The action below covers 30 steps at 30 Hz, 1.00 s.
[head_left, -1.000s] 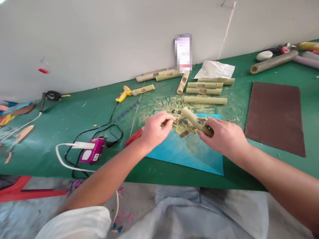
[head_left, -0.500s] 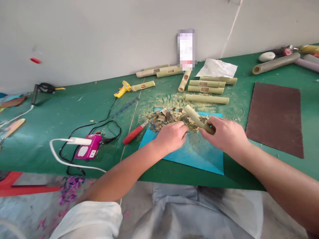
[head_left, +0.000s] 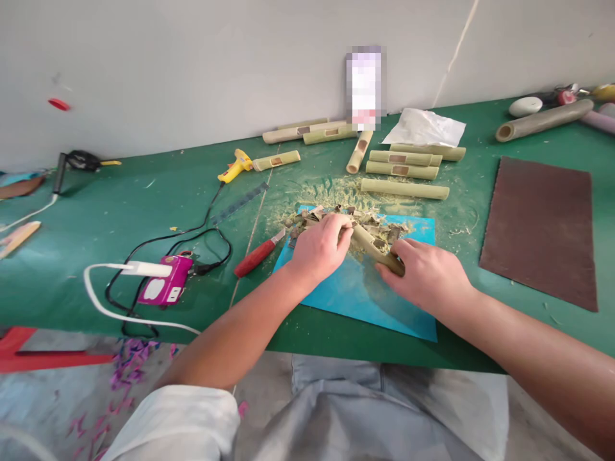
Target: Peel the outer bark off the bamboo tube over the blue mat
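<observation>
A pale bamboo tube point(head_left: 368, 241) with a cut opening lies slanted over a blue sheet point(head_left: 365, 301). My right hand point(head_left: 425, 269) grips its lower right end. My left hand point(head_left: 323, 248) is closed at the tube's upper left end, beside a heap of brown scraps and shavings point(head_left: 379, 224); whatever its fingertips pinch is hidden. A red-handled knife point(head_left: 257, 257) rests left of the blue sheet. Several more bamboo tubes point(head_left: 404, 188) lie behind the heap.
To the left are a yellow glue gun point(head_left: 235, 168), a magenta power box point(head_left: 166, 280) and loose cables. A brown mat point(head_left: 541, 234) lies at the right. A phone point(head_left: 365, 89) leans on the wall near a white cloth point(head_left: 425, 128).
My left hand has moved up and left to the tube's upper end. The tube and my right hand have shifted slightly down and left, and the view has shifted a little.
</observation>
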### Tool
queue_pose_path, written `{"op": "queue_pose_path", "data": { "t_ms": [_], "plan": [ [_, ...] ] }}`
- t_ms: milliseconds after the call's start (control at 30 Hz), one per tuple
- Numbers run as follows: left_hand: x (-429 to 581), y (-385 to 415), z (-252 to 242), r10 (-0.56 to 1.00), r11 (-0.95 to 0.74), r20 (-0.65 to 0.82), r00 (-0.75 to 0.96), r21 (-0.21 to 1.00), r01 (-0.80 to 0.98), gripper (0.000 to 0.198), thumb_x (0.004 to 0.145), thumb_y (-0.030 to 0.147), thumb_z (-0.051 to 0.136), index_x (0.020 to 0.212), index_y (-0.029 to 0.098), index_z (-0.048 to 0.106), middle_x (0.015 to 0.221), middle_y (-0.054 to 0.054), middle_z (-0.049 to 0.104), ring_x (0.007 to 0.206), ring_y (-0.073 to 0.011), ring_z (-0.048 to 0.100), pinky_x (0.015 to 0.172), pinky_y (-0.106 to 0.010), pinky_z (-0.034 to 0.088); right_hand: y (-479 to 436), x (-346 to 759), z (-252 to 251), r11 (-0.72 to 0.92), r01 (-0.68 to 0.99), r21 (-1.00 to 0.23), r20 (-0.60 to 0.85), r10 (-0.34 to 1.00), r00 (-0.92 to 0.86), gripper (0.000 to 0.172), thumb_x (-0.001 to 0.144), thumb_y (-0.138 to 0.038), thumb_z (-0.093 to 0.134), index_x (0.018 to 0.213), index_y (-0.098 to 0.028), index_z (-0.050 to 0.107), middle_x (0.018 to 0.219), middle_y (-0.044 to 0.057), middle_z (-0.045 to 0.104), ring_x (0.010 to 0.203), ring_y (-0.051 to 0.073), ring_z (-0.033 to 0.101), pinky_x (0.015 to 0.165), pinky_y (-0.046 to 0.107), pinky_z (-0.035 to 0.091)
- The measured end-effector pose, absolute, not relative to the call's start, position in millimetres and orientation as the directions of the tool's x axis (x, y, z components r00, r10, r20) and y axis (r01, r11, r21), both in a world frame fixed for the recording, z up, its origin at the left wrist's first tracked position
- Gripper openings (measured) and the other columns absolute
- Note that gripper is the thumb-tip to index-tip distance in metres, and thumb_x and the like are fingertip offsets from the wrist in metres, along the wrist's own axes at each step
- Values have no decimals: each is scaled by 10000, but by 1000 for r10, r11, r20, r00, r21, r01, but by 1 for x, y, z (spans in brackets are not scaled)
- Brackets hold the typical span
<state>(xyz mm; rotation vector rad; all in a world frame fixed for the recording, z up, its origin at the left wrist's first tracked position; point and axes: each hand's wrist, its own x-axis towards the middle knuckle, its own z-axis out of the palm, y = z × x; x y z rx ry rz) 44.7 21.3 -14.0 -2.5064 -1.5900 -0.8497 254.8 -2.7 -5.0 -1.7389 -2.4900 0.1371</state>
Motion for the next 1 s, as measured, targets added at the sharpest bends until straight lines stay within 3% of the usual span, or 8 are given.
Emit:
{"op": "queue_pose_path", "data": {
  "t_ms": [100,233,500,633,833,1000],
  "plan": [
    [46,23,-19,808,-509,461,368,230,830,50,919,188,532,923,170,579,904,-30,661,766,-125,629,665,-215,472,-4,254,-7,368,924,-103,46,930,-365,288,864,-472,500,789,-195,536,807,27,629,687,157,581,525,280,216],
    [45,21,-22,801,-526,463,380,242,815,161,916,195,557,1058,185,631,986,-40,687,872,-149,661,732,-227,506,-6,254,-6,376,922,-87,27,926,-376,295,864,-476,500,815,-189,552,810,33,626,701,172,598,534,287,228],
    [43,17,-25,813,-530,420,404,243,813,207,929,252,566,1086,175,676,917,-42,694,772,-143,669,683,-226,507,-6,252,-7,384,915,-125,-22,921,-389,292,883,-458,463,828,-187,554,801,39,622,677,165,584,529,284,223],
    [45,15,-26,775,-592,414,477,212,778,216,950,260,528,1086,170,669,906,-49,685,784,-142,664,698,-228,510,-5,251,-9,390,910,-139,-14,918,-396,276,881,-443,468,828,-184,550,795,32,619,657,157,575,532,284,222],
    [45,17,-25,776,-574,438,454,188,797,245,959,249,500,1135,186,657,900,-46,674,793,-141,654,692,-223,499,-5,251,-8,387,910,-149,-14,919,-393,261,874,-433,476,817,-188,547,784,29,621,646,150,564,535,286,224],
    [45,16,-26,808,-563,399,434,302,769,252,961,256,504,1127,171,673,878,-47,662,745,-122,633,689,-217,493,-5,251,-8,382,911,-154,-18,921,-389,262,874,-430,467,816,-189,550,786,32,627,652,157,573,534,287,222]
  ]
}}
